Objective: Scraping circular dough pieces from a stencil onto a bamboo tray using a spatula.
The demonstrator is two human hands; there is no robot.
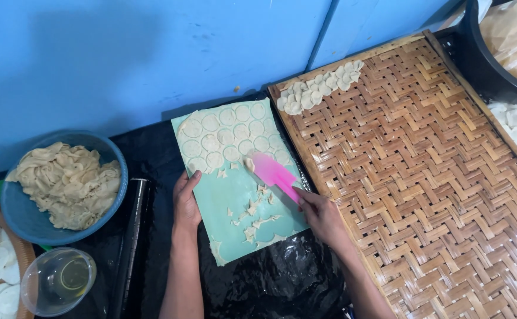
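A woven tray [436,177] fills the right side of the bench [152,147], which is covered in black plastic. One short row of cut dough discs [320,87] lies along the tray's far left edge, too overlapped to count.

Near the bench's left edge stands one blue bowl [16,212] heaped with dough scraps, handy to the work. Just beside it, at the near left corner, sits one clear cup [57,280], and a dark roller [131,236] lies alongside, towards the mat.

In the middle lies one pale green mat [235,195]. Its far half carries the dough sheet [229,139], stamped into roughly fifteen rounds in three rows; the near half is bare except for small trimmings.

The left hand [186,201] rests flat and open on the mat's left edge, seemingly to keep it from sliding. The right hand [323,215] is closed around the handle of one pink spatula [273,171], blade tip at the near right edge of the sheet, seemingly to get under the rounds.
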